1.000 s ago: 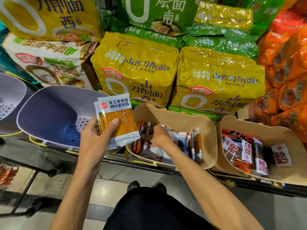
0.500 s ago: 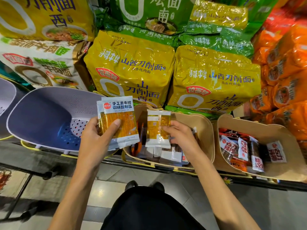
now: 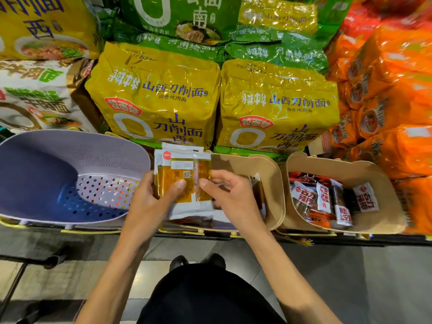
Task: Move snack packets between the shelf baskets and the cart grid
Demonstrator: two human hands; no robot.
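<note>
My left hand [image 3: 149, 206] holds a small stack of orange-and-white snack packets [image 3: 182, 176] above the gap between two baskets. My right hand [image 3: 230, 197] presses one more packet onto the front of that stack, its thumb on the packet's right edge. Behind my hands is a tan middle basket [image 3: 264, 174]; the few packets left in it are mostly hidden. To its right a second tan basket [image 3: 364, 171] holds several red, black and white snack packets [image 3: 327, 202]. On the left sits a purple perforated basket [image 3: 70, 174] with nothing in it.
Large yellow noodle bags [image 3: 159, 97] and green ones [image 3: 187, 19] fill the shelf behind the baskets, orange bags [image 3: 385, 90] at the right. The shelf's front edge [image 3: 233, 233] runs below the baskets. Tiled floor and my dark trousers [image 3: 205, 295] are beneath.
My right hand has lifted a packet out of the middle basket and brought it left onto the stack in my left hand. The left hand has shifted slightly right.
</note>
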